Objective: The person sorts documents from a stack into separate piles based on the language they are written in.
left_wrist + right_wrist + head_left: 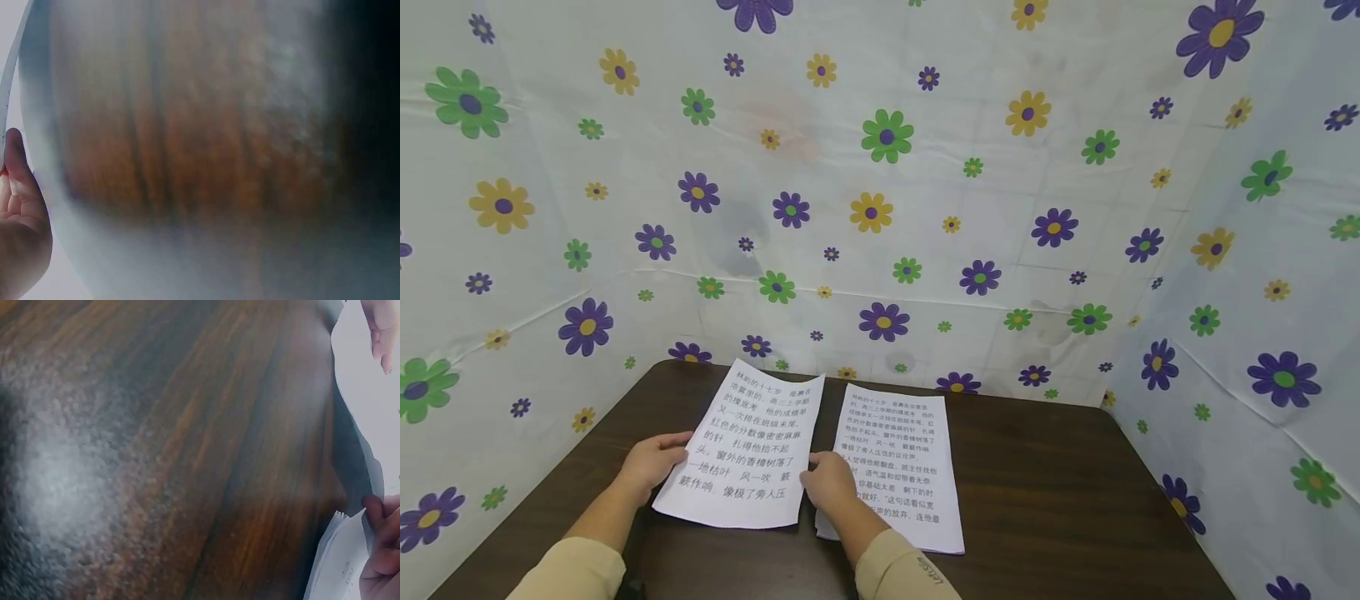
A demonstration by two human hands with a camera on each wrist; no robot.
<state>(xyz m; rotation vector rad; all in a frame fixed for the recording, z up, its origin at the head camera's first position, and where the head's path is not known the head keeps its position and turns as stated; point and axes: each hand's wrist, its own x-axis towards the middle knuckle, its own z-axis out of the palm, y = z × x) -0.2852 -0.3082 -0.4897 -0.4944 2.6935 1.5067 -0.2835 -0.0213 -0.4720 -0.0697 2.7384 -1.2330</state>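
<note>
A sheet of paper (pixel 745 450) printed with large black Chinese characters is held up off the table, tilted and slightly bowed. My left hand (pixel 651 465) grips its left edge. At the lower right edge, my right hand (pixel 833 482) pinches the same sheet between thumb and fingers. Beside it on the right lies a stack of printed paper (pixel 910 467), partly covered by my right hand. In the right wrist view the layered corners of that stack (pixel 337 569) show beneath the right hand (pixel 382 556). The left wrist view is mostly blurred, with the left hand (pixel 25 212) at its edge.
The dark brown wooden table (pixel 1060 500) extends to the right of the stack. A white cloth (pixel 820 250) with purple, green and yellow flowers hangs round the back and both sides. A small dark object (pixel 631 588) sits near the left sleeve.
</note>
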